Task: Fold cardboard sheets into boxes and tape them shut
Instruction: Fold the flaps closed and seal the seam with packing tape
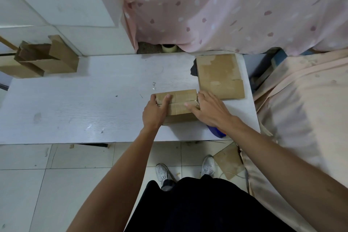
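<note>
- Two hands are on one small taped box (178, 99). It sits on the white table (84, 103), just on the person's side of the flat cardboard sheet (220, 75), off that sheet's near-left corner.
- The left hand (154, 112) grips the box end farthest from the sheet, with the thumb laid on top and the fingers curled over the end.
- The right hand (209, 111) lies spread over the end nearest the sheet, fingers fairly straight and the thumb pressing beside the centre seam.
- By its look the box is light and hollow. The corrugated walls should be stiff along the edges, but the top flaps would likely give under a hard push mid-span.
- The glossy tape over the seam is probably slick, so bare cardboard offers the surer hold.
- The best hold is at the two short ends, squeezing inward lightly near the corners.
- A blue tape dispenser (216, 133) peeks out from under the right wrist, nearer the person than the sheet.
</note>
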